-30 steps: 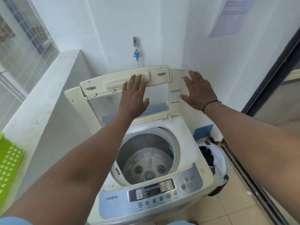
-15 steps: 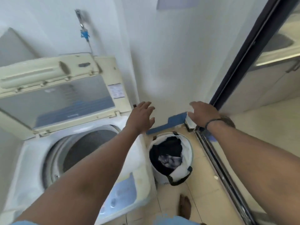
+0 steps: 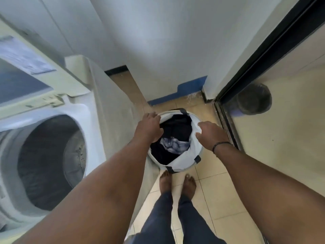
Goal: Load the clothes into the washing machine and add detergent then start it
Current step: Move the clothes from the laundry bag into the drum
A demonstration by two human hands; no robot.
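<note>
**Both hands reaching over the laundry basket, nothing gripped**

Laundry basket [image 3: 182, 164] is sitting on the tiled floor [image 3: 219, 199], just right of the washing machine [image 3: 84, 110] and directly in front of the person's bare feet [image 3: 177, 184]. Left hand [image 3: 149, 128] is hovering over the basket's left rim, fingers curled down, thumb near the dark clothes [image 3: 175, 131]; can't tell if it's touching the fabric. Right hand [image 3: 212, 133] is hanging over the right rim, palm down, fingers spread loosely, not holding anything. A black band is sitting on the right wrist.

Machine lid [image 3: 26, 67] is standing up, drum [image 3: 51, 161] is showing open and looking empty, though blurred. Nothing is blocking the path between basket and drum except the machine's own side wall. Dark door frame [image 3: 267, 50] is running along the right, with a round dark object [image 3: 253, 99] behind the glass.

Basket is looking white, soft-sided, with dark handle straps at near and far rim. Inside: mostly dark garments, plus one crumpled blue-white piece [image 3: 174, 146] near the middle.
</note>
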